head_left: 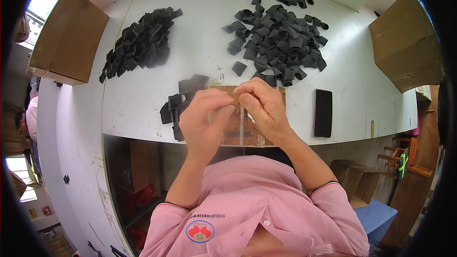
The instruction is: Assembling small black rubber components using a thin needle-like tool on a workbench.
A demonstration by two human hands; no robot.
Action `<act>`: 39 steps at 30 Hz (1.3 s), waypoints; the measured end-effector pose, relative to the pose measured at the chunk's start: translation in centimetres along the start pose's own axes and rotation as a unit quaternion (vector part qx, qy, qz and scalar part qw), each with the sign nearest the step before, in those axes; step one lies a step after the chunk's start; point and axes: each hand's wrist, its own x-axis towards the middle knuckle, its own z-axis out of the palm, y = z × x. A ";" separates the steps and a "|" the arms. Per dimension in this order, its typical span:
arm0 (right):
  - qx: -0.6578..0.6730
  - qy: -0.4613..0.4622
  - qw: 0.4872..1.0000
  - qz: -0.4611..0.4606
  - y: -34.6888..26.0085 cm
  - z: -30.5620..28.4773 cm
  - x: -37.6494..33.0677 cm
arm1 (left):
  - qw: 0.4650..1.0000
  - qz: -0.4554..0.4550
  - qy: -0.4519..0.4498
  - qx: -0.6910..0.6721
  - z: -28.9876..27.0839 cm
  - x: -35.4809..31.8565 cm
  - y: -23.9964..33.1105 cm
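Counter is white, scuffed, takes up most of the view. Two brown boxes on it: one far left, one far right. Third box sits lower down, under the counter edge on my right.

Big heap of black curled pieces spreads over the upper right of the counter, a few strays just off its edges. Second heap at upper left, pieces flatter & packed tighter. Smaller stack of flat black pieces lies just left of my hands, touching the brown board that sits at the counter's near edge w/ clear tape strips across it. Black flat slab (phone, prob.) lies to the right of the board, apart from it.

My hands are together over the board, fingertips meeting. Left hand: grip pinched, thumb & fingers pressed on a thin clear strip, hard to make out. Right hand: grip also pinched shut, fingertips on the same strip, right beside the left's. Strip is up between both hands, above the board; can't tell if it's still stuck to it.
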 end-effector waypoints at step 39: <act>-0.381 -0.039 0.866 -0.322 -0.6 0.3 0.7 | 0.988 0.072 0.134 -0.030 0.9 -2.3 -2.9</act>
